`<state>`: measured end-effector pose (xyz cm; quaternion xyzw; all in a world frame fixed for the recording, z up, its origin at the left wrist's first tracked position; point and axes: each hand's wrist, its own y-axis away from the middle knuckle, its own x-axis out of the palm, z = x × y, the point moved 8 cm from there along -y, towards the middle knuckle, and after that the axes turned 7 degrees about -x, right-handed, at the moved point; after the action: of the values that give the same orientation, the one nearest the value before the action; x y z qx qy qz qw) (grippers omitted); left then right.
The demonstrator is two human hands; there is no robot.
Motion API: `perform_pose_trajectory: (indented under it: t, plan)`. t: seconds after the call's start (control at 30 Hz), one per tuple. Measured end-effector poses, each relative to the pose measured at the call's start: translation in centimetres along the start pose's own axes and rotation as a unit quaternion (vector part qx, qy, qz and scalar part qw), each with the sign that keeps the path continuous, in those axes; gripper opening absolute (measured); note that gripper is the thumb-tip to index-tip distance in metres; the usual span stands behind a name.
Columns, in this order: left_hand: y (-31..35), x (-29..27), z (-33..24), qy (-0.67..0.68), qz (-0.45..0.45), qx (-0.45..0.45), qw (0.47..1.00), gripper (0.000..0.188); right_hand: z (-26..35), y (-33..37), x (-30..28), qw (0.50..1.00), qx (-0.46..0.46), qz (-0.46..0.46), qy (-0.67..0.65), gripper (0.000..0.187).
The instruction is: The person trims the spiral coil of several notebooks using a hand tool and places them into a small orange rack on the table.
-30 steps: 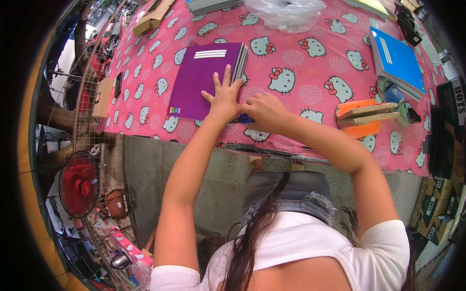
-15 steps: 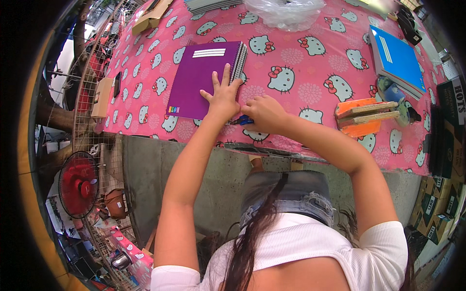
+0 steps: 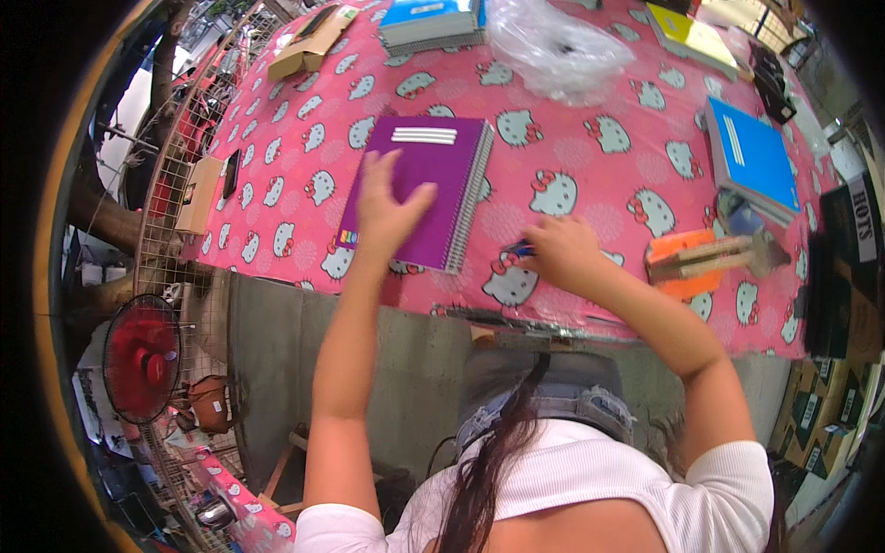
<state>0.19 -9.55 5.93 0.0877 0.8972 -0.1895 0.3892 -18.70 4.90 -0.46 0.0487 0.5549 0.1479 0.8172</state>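
A purple spiral-bound notebook (image 3: 433, 194) lies on the table, its wire coil along the right edge. My left hand (image 3: 387, 207) is over its left part, fingers stretched and thumb apart, slightly blurred; whether it touches the cover I cannot tell. To the right of the notebook and apart from it, my right hand (image 3: 564, 251) is closed around a small blue-handled tool (image 3: 521, 248). Only a bit of the tool shows past the fingers, and its exact kind is hidden.
Blue notebooks (image 3: 751, 157) lie at the right, near an orange wooden-edged object (image 3: 687, 263). At the back are stacked blue notebooks (image 3: 431, 41), clear plastic (image 3: 562, 55), a yellow notebook (image 3: 691, 41) and an open cardboard box (image 3: 313, 44). A phone (image 3: 230, 173) lies far left.
My right hand has moved right, away from the notebook's lower coil end, with the blue-handled tool. My left hand has shifted left across the cover. The notebook sits lower in view and turned slightly.
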Motion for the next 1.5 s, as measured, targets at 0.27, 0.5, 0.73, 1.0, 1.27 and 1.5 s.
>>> perform_pose_trajectory:
  t: [0.27, 0.5, 0.73, 1.0, 1.27, 1.5]
  plan:
    - [-1.8, -1.6, 11.1, 0.206, 0.314, -0.431, 0.820, 0.057, -3.7, -7.2, 0.4, 0.792, 0.221, -0.188, -0.537, 0.082]
    - [5.6, 2.0, 14.0, 0.396, 0.315, -0.431, 0.747, 0.046, -3.3, -22.8, -1.9, 0.773, 0.128, -0.101, -0.613, 0.048]
    - [8.5, 6.7, 0.8, 0.514, 0.232, -0.302, 0.768, 0.033, 10.9, -35.2, -4.2, 0.934, -0.217, 0.239, -0.156, 0.037]
    - [4.4, -0.2, 1.0, 0.545, 0.491, -0.282, 0.618, 0.034, 17.3, -33.0, -5.2, 0.926, -0.353, 0.051, 0.121, 0.035]
    - [-12.2, 1.1, 22.7, 0.479, 0.306, -0.294, 0.769, 0.049, 4.4, -6.8, 2.3, 0.680, 0.044, -0.513, -0.522, 0.065]
    - [-8.2, 2.0, 15.1, 0.469, 0.448, -0.056, 0.759, 0.062, 7.1, -9.9, 6.0, 0.703, 0.087, -0.527, -0.471, 0.091]
